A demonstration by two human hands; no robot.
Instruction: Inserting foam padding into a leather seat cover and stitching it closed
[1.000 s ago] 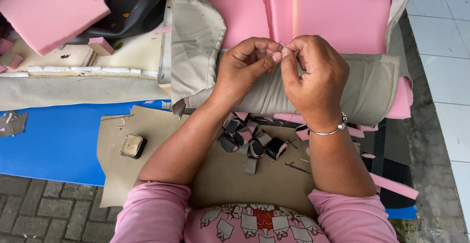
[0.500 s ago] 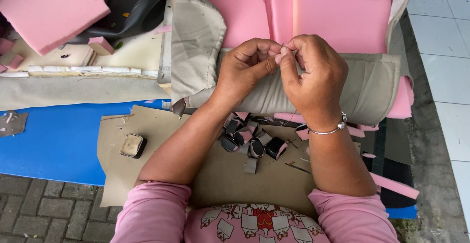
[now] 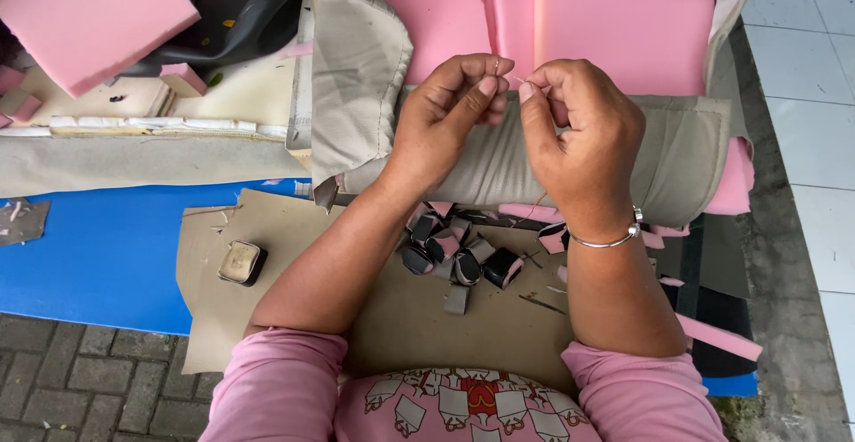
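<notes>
Outdoor work floor: brick paving at lower left, pale tiles at right, a blue mat (image 3: 107, 255) lying beyond the person's knees.

1. Pink foam cushion (image 3: 588, 24), large, standing directly beyond the fingertips; a grey-beige fabric cover (image 3: 686, 153) is wrapping over it, its folded edge lying just under both hands, seemingly so the seam is within reach.
2. Loose pink foam slab (image 3: 89, 15), far to the left of the fingers, well apart, appearing set aside.
3. Brown cardboard sheet (image 3: 401, 317), lying below the wrists as a lap surface, catching small parts.
4. Cluster of small fabric-and-foam loops (image 3: 463, 259), dark and pink, resting on the cardboard just below the left wrist, kept near for picking up.
5. Small rectangular tin (image 3: 240, 262), on the cardboard, well left of the left forearm.
6. Left hand (image 3: 441, 126), thumb and forefinger pinching together; a thin needle (image 3: 496, 66) seems to be showing at the tips, too small to be certain.
7. Right hand (image 3: 583, 135), a bracelet on its wrist, finger and thumb closing on a fine thread (image 3: 519, 80) running toward the left fingertips; the two hands are nearly touching, held up above the cover, likely to bring thread and needle together.
</notes>
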